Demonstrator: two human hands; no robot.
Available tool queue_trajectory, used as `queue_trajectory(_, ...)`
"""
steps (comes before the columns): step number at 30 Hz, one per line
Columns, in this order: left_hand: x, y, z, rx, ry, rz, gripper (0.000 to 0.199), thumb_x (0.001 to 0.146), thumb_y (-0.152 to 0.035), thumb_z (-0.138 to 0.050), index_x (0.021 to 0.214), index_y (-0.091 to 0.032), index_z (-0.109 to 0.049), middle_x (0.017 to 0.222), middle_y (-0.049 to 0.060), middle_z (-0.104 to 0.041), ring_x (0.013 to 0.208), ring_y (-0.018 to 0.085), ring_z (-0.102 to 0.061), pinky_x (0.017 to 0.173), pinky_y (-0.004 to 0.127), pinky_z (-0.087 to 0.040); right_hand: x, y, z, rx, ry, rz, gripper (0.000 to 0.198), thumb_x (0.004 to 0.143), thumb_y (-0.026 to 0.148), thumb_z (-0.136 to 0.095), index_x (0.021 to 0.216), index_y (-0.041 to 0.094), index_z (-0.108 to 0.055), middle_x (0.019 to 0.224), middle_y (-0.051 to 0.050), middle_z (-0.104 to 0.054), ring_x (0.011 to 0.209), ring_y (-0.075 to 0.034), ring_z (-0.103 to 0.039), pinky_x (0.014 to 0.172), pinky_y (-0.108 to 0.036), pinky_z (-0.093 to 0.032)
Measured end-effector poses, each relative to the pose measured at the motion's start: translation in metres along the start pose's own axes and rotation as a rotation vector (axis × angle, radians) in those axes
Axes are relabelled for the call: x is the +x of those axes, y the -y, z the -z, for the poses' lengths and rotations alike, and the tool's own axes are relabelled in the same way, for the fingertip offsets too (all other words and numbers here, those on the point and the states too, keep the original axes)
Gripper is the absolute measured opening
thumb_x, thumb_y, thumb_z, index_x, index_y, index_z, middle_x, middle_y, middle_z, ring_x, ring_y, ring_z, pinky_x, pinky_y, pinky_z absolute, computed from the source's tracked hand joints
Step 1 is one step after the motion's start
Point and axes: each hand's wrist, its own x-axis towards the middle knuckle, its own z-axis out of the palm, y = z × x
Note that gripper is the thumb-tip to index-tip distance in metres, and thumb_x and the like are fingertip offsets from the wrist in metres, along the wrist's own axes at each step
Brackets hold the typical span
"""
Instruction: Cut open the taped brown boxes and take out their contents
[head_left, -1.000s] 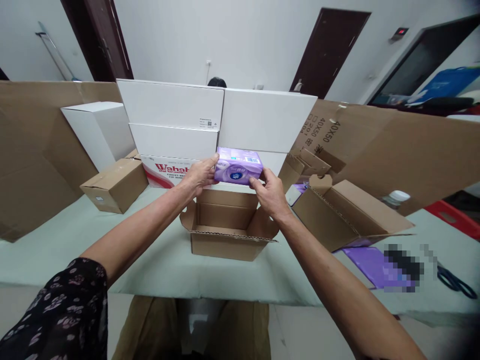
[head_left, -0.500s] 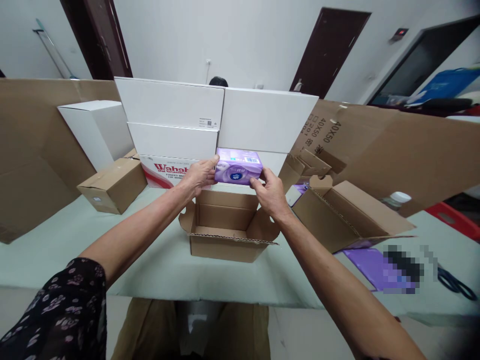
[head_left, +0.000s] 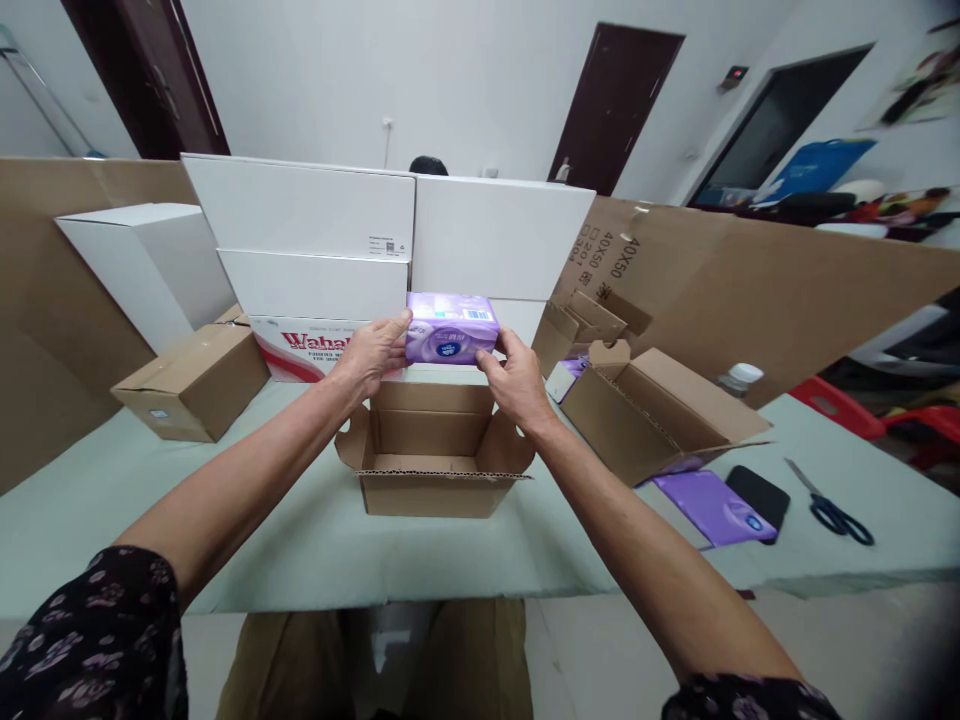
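Note:
A purple tissue pack [head_left: 452,328] with a round blue logo is held up level between both hands. My left hand [head_left: 375,355] grips its left end, and my right hand [head_left: 516,380] pinches its right end with the thumb in front. Below the pack, on the table, stands a brown cardboard box [head_left: 427,495] with its top open and bare cardboard showing inside. The pack is above the box's far edge, apart from it.
Right of the box stand another open carton [head_left: 622,420], a purple pack [head_left: 712,508], a black phone-like slab [head_left: 761,495] and scissors [head_left: 832,515]. A closed brown carton [head_left: 191,385] sits left. White boxes [head_left: 315,215] and cardboard panels [head_left: 750,270] wall the back. A person's head [head_left: 428,165] shows behind.
The view has turned slightly to the right, so everything sits further left. Both hands still hold the tissue pack above the box, at nearly the same height.

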Motion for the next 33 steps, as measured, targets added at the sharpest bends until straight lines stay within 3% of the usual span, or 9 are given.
queue_trajectory(10, 0.0042, 0.0029, -0.0011, 0.019, -0.021, 0.078, 0.053, 0.07, -0.065, -0.084, 0.095, -0.021, -0.068, 0.09, 0.011, -0.074, 0.087, 0.025, -0.072, 0.084, 0.039, -0.058, 0.0008, -0.0045, 0.0035, -0.031, -0.02, 0.03, 0.046, 0.084, 0.028, -0.055, 0.129, 0.02, -0.066, 0.126, -0.012, -0.073, 0.114, -0.029, -0.068, 0.101, -0.049, -0.055)
queue_trajectory(22, -0.001, 0.0075, -0.0057, -0.047, 0.054, -0.011, 0.046, 0.066, -0.053, -0.089, 0.089, -0.018, -0.069, 0.087, 0.008, -0.076, 0.078, 0.017, -0.07, 0.075, 0.029, -0.054, -0.0002, -0.0065, 0.0042, -0.047, -0.035, 0.0, 0.046, 0.084, 0.029, -0.055, 0.127, 0.018, -0.066, 0.126, -0.014, -0.073, 0.111, -0.03, -0.069, 0.095, -0.049, -0.057)
queue_trajectory(33, -0.001, 0.0084, -0.0056, -0.062, 0.048, -0.001, 0.048, 0.063, -0.052, -0.09, 0.085, -0.016, -0.068, 0.08, 0.006, -0.073, 0.071, 0.016, -0.068, 0.074, 0.029, -0.053, -0.0013, -0.0086, 0.003, -0.042, -0.033, -0.015, 0.045, 0.083, 0.029, -0.055, 0.126, 0.017, -0.066, 0.123, -0.014, -0.074, 0.107, -0.03, -0.069, 0.092, -0.049, -0.057)
